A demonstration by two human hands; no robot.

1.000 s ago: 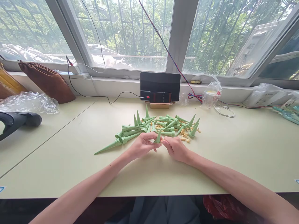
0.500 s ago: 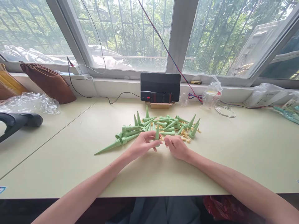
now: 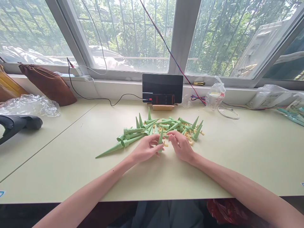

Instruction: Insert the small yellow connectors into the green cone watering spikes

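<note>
My left hand [image 3: 145, 148] is closed around a green plastic watering spike [image 3: 161, 139], which stands nearly upright with its point up. From the spike's right side juts a small yellow valve [image 3: 165, 144]. My right hand [image 3: 182, 147] is just to the right, apart from the spike, its fingers loosely bent with the thumb away from them and nothing visible in them. Behind both hands lies a pile of similar green spikes [image 3: 133, 136], some on their sides and several standing on their caps. Loose yellow valves [image 3: 189, 137] are scattered at the pile's right.
A black tablet [image 3: 162, 83] with a phone [image 3: 163, 99] before it leans near the windowsill. A bagged cup [image 3: 215, 96] and coiled white cable [image 3: 228, 113] sit back right. On the left are a brown pouch [image 3: 52, 84], crumpled plastic [image 3: 30, 104] and a black curved object [image 3: 21, 123].
My right hand has let go of the yellow valve and drawn slightly away to the right, its fingers loosening. The spike in my left hand is now a little lower, with the valve exposed.
</note>
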